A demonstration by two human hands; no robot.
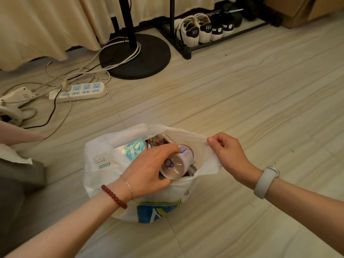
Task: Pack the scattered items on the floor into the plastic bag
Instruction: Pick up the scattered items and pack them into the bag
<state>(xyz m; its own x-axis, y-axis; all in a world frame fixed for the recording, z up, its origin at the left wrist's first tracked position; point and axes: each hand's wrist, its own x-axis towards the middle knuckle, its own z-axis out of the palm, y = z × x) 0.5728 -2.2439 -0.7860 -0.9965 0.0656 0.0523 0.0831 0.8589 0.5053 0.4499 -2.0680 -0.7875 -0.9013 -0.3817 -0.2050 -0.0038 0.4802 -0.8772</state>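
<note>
A white plastic bag [100, 175] stands on the floor in the lower middle of the head view, its mouth open upward. My left hand [147, 170] grips a small round cup [176, 162] with a purple-and-white label, held on its side over the bag's mouth. My right hand [229, 153] pinches the bag's right rim and holds it open. Inside the bag lie a teal-and-white packet [133, 148] and other items, partly hidden by my left hand.
A white power strip [81, 91] with tangled cables lies at the left. The black round base of a stand [141, 58] sits behind the bag. A low black shoe rack [202, 32] with shoes is at the back right. Grey furniture [20, 175] borders the left.
</note>
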